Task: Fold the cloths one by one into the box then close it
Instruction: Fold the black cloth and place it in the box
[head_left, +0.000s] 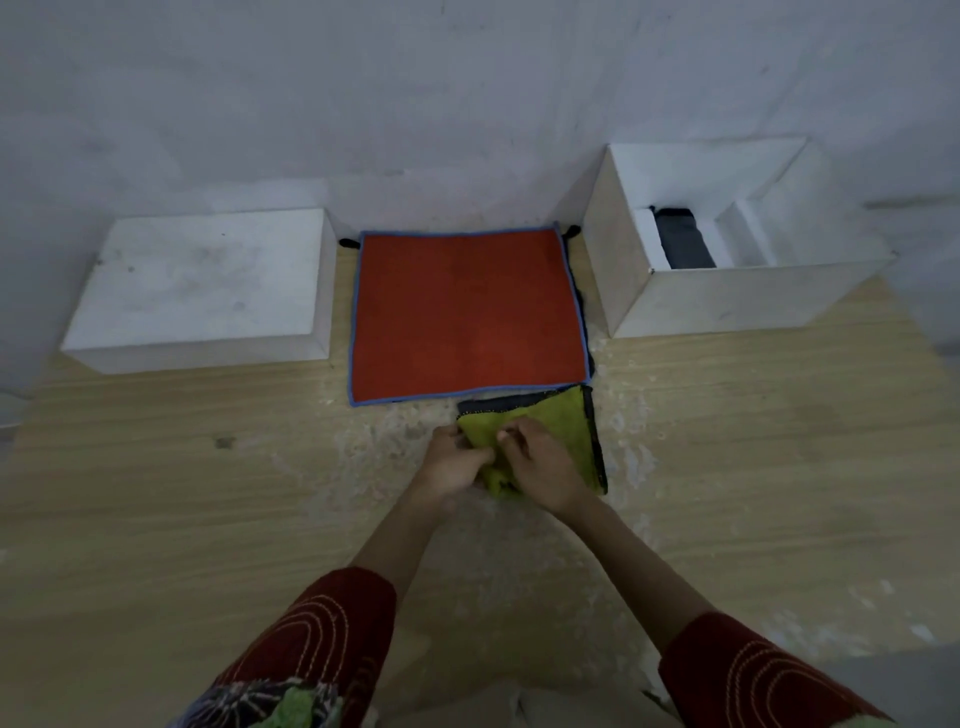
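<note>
I see the green cloth (569, 418) as soft, nappy towelling with a dark stitched hem. The red cloth (467, 312) looks like matt, short-pile fabric, edged in blue binding. Box (727, 301) and lid (208, 270) read as matt white board, faintly scuffed. The table (156, 493) is pale wood-grain, its finish worn rough and patchy toward the middle.

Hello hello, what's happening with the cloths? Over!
Left hand and right hand grip the green cloth, mid-fold. Box open, dark cloth inside. Red cloth lies flat behind. Nothing blocking the box.
</note>
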